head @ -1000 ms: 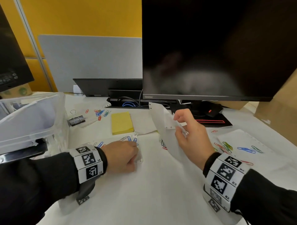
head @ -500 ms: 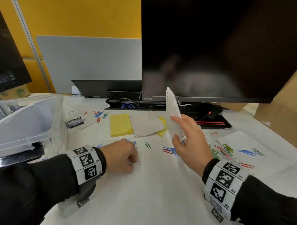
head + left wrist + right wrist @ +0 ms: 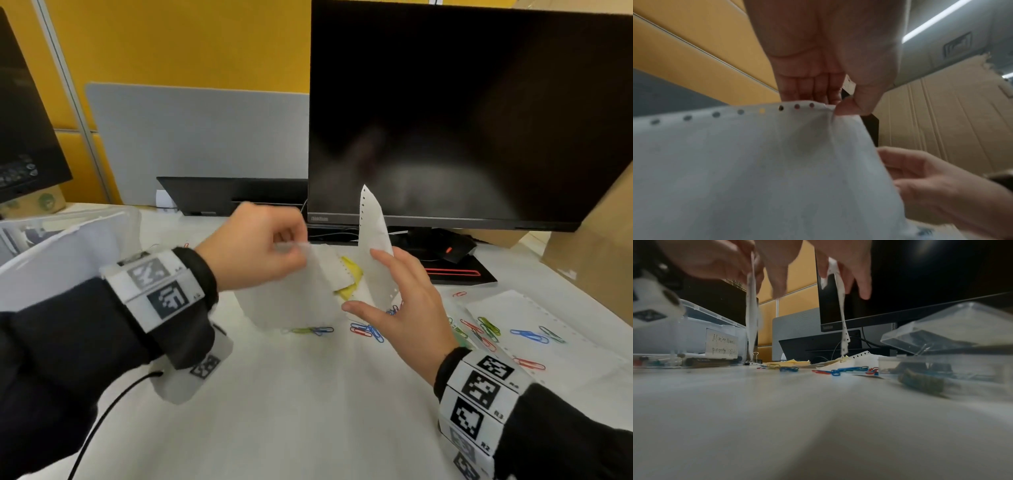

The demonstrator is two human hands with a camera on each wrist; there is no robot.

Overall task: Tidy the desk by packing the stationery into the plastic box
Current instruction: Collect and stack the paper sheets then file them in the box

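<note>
My left hand (image 3: 294, 245) is raised over the desk and pinches the perforated top edge of a white paper sheet (image 3: 291, 301) between thumb and fingers; the pinch shows in the left wrist view (image 3: 832, 107). The sheet (image 3: 756, 162) hangs down from it. My right hand (image 3: 363, 279) holds a second perforated sheet (image 3: 371, 233) upright, and that sheet (image 3: 842, 313) passes between its fingers (image 3: 863, 280). Coloured paper clips (image 3: 366, 332) lie under both hands. A yellow sticky-note pad (image 3: 349, 274) lies behind the sheets. A large clear plastic box (image 3: 68, 240) stands at the left.
A dark monitor (image 3: 462, 120) stands behind the hands on its base (image 3: 459, 270). More paper clips (image 3: 527, 335) lie on sheets at the right. A small clear box with its lid up (image 3: 941, 366) sits near my right wrist. A binder clip (image 3: 756, 356) lies by the large box.
My left hand has risen off the desk with a white sheet and moved right toward my right hand. My right hand still holds its sheet upright, with the fingers spread wider.
</note>
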